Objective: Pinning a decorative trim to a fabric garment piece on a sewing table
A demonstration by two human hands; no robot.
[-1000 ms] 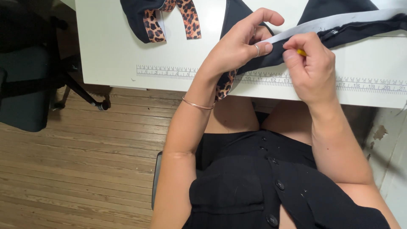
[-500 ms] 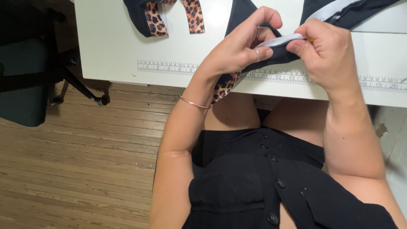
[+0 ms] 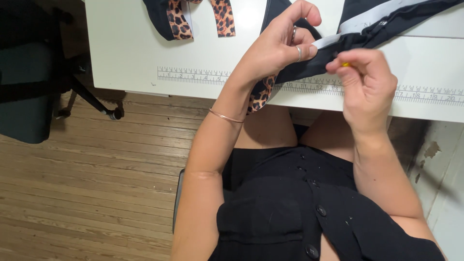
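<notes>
Two hands work one seam at the table [image 3: 125, 58] edge: my left hand [image 3: 275, 46] pinches the black fabric [image 3: 309, 72] and its white elastic [image 3: 326, 41] shut between thumb and fingers. Just beside it my right hand [image 3: 369, 87] closes on a small yellow pin [image 3: 345, 64]. I judge the pinch should stay taut and flat so the pin enters square to the elastic.

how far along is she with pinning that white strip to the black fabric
Done: hard to tell; no placed pins are visible along the white strip. In hand: the left hand pinches the black fabric and the strip's end at the table edge, and the right hand holds a small yellow-tipped thing beside it. Left: the strip toward the upper right lies loose. A second leopard-print piece sits untouched.
</notes>
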